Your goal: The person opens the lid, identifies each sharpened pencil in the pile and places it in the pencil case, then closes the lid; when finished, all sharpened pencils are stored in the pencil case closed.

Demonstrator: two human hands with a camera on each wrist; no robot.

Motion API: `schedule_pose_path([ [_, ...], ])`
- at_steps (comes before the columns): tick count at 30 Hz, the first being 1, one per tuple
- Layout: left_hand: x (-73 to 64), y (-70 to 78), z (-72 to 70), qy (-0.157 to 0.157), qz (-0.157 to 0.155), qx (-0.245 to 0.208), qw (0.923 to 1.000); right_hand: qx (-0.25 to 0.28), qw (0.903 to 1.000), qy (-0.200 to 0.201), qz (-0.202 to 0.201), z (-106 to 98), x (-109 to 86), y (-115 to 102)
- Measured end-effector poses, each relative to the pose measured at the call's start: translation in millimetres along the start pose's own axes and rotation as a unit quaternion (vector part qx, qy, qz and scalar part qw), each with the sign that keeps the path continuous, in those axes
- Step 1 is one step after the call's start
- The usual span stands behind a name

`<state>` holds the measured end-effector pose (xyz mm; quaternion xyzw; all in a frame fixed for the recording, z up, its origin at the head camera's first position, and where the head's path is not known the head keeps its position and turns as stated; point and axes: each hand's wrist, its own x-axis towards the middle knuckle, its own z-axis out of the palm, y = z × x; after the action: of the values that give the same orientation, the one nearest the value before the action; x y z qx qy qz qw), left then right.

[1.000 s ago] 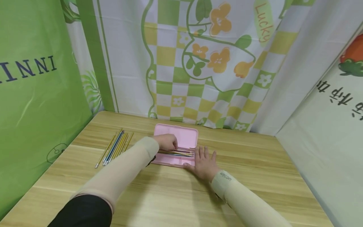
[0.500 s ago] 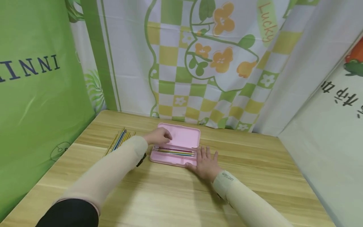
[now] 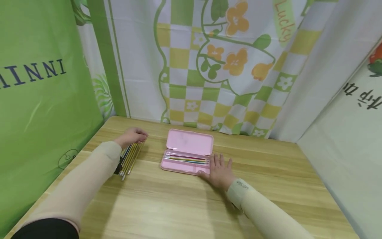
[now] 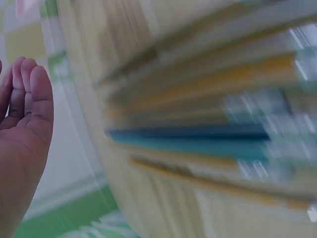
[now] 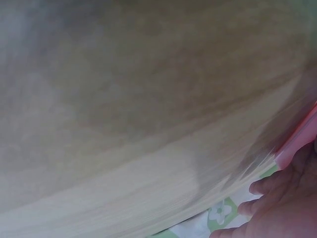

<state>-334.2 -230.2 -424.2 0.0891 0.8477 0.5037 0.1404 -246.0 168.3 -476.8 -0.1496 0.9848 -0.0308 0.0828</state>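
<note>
Over the far ends of a bundle of pencils (image 3: 130,158) hovers my left hand (image 3: 132,136), its fingers loosely bent with nothing between them. The left wrist view shows the same pencils (image 4: 198,136), yellow with some blue, blurred beside the left hand (image 4: 25,129). A pink pencil case (image 3: 179,168) lies with its lid (image 3: 191,142) laid back. Several pencils (image 3: 186,159) lie lengthwise in its rear compartment. My right hand (image 3: 220,173) rests spread at the case's right end, thumb at its front corner. In the right wrist view, the right hand (image 5: 282,208) shows beside the pink case (image 5: 299,144).
The wooden table (image 3: 262,196) meets a patterned curtain (image 3: 191,83) at its back edge. A green cloth (image 3: 44,109) hangs along the left side, and a pale printed sheet (image 3: 352,142) along the right.
My left hand has moved left from the pencil case to above the loose pencils. The pencils inside the case are now uncovered to view. My right hand stays at the case's right end.
</note>
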Motion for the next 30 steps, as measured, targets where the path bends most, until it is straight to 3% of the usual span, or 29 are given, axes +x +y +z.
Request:
schedule_pose_path([
  [5,-16.1,-22.5,-26.9,0.016,-0.031,-0.01,0.9993,-0.009,0.9999,0.004,0.001,1,1.4,2],
  [11,-34.6,-46.0,-43.2,0.034,-0.075,0.032,0.9961,-0.005,1.0,-0.001,0.003,0,-2.4,0],
  [17,-41.7,-53.3,-41.2,-0.01,-0.142,0.107,0.9841,-0.005,1.0,-0.002,0.004,-1,-5.9,1],
  [30,-29.3,-46.8,-35.3,-0.023,-0.161,0.2,0.9661,-0.01,0.9999,0.002,0.003,4,0.2,4],
])
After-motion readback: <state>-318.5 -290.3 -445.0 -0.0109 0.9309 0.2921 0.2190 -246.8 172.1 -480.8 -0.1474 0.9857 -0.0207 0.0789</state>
